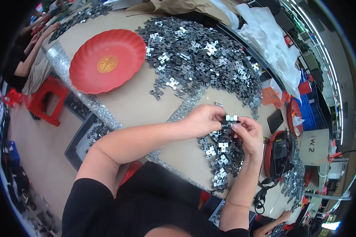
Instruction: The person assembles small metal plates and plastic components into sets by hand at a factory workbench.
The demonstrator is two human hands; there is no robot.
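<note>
My left hand (pixel 205 120) and my right hand (pixel 250 136) meet over the table, fingertips pinched round a small metal piece (pixel 231 118). It is bright silver on top, with a dark part below it, and looks like a hinge plate. The fingers partly cover it, so its full shape is hidden. Just beneath the hands lies a small heap of similar silver and dark metal pieces (pixel 223 147), running toward the table's near edge. Beyond my hands spreads a far larger pile of the same pieces (pixel 201 53).
A red scalloped plastic tray (pixel 122 77) lies left of the big pile. On the right are a black device with a cable (pixel 281 148), a dark flat object (pixel 275 121) and a pale box (pixel 315 146). A red stool (pixel 47 98) and a co-worker's arm (pixel 29 59) show at left.
</note>
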